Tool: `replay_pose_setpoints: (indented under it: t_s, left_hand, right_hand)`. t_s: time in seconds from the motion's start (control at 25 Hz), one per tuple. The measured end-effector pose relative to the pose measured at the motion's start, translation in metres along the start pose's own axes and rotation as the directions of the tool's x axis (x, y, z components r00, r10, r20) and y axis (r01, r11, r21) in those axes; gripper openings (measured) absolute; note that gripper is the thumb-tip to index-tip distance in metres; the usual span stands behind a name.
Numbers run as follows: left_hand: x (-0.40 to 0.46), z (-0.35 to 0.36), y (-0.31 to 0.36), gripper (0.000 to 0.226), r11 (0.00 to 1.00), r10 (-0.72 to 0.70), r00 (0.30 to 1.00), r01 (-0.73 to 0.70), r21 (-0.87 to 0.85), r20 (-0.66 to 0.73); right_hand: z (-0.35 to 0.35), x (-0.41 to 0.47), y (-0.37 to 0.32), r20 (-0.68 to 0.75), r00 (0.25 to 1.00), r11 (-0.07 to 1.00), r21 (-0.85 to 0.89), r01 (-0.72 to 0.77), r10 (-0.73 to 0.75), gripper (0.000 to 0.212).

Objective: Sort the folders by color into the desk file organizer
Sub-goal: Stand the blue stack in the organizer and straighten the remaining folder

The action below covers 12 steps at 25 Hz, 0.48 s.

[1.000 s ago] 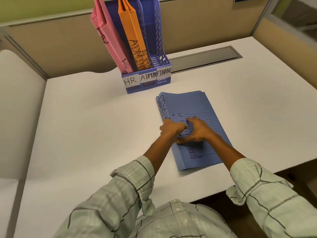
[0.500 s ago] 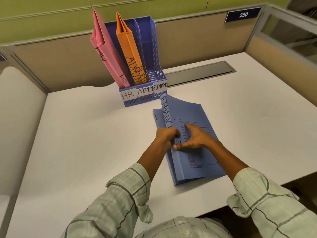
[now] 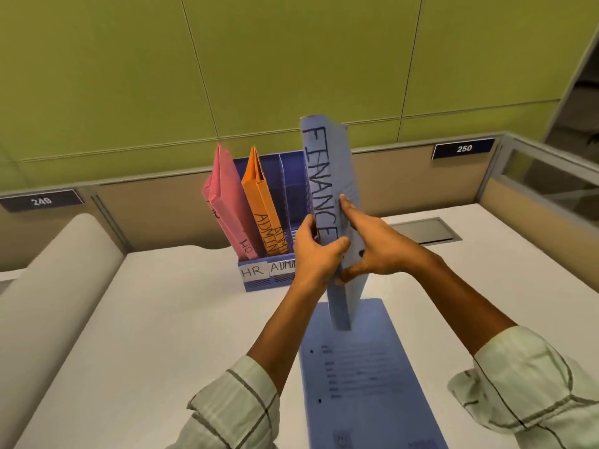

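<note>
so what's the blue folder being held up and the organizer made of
blue folder: looks like matte card, flexing slightly, with marker lettering on its spine. organizer: probably moulded plastic, faintly glossy, with slotted walls and white paper labels on the front.

Matt blue card is showing on the raised folder (image 3: pixel 327 176), its marker lettering looking hand-drawn. The desk organizer (image 3: pixel 291 176) is looking like slotted blue plastic with paper labels. The desk (image 3: pixel 168 319) is reading smooth, pale laminate. Checked cloth is covering the sleeves (image 3: pixel 531 384).
</note>
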State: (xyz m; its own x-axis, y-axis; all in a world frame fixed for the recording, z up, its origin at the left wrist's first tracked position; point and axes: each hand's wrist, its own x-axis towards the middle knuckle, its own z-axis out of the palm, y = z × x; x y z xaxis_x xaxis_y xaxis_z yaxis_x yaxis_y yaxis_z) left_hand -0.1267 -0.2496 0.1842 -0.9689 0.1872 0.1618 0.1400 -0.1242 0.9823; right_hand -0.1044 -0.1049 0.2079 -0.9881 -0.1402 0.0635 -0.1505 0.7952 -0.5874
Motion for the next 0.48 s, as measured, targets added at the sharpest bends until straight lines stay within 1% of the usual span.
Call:
replay_pose_setpoints:
  t_s: [0.04, 0.12, 0.2, 0.28, 0.36, 0.4, 0.48]
  left_hand:
    - [0.012, -0.001, 0.012, 0.056, 0.997, 0.077, 0.997, -0.077, 0.011, -0.031]
    - [0.037, -0.005, 0.029, 0.048, 0.976, 0.215, 0.973, -0.211, 0.060, -0.078]
    - [0.061, -0.010, 0.036, 0.039, 0.947, 0.306, 0.944, -0.288, 0.145, -0.121]
    - [0.086, -0.014, 0.037, 0.040, 0.928, 0.337, 0.924, -0.295, 0.227, -0.178]
    - [0.107, -0.015, 0.035, 0.044, 0.933, 0.322, 0.919, -0.266, 0.242, -0.229]
    - [0.116, -0.015, 0.033, 0.048, 0.938, 0.311, 0.919, -0.254, 0.238, -0.243]
    - [0.131, -0.012, 0.027, 0.056, 0.943, 0.294, 0.924, -0.237, 0.233, -0.246]
  right_hand:
    - [-0.013, 0.016, -0.007, -0.011, 0.998, 0.998, 0.013, 0.057, -0.057, 0.150]
    - [-0.031, 0.047, -0.019, -0.028, 0.987, 0.982, 0.098, 0.160, -0.158, 0.145]
    - [-0.036, 0.077, -0.026, -0.053, 0.966, 0.948, 0.188, 0.257, -0.252, 0.134]
    - [-0.035, 0.105, -0.027, -0.064, 0.958, 0.932, 0.218, 0.288, -0.281, 0.121]
    - [-0.031, 0.127, -0.022, -0.060, 0.963, 0.924, 0.272, 0.270, -0.263, 0.101]
    - [-0.029, 0.136, -0.018, -0.074, 0.963, 0.926, 0.265, 0.269, -0.259, 0.093]
    - [-0.025, 0.152, -0.007, -0.169, 0.950, 0.940, 0.177, 0.291, -0.262, 0.080]
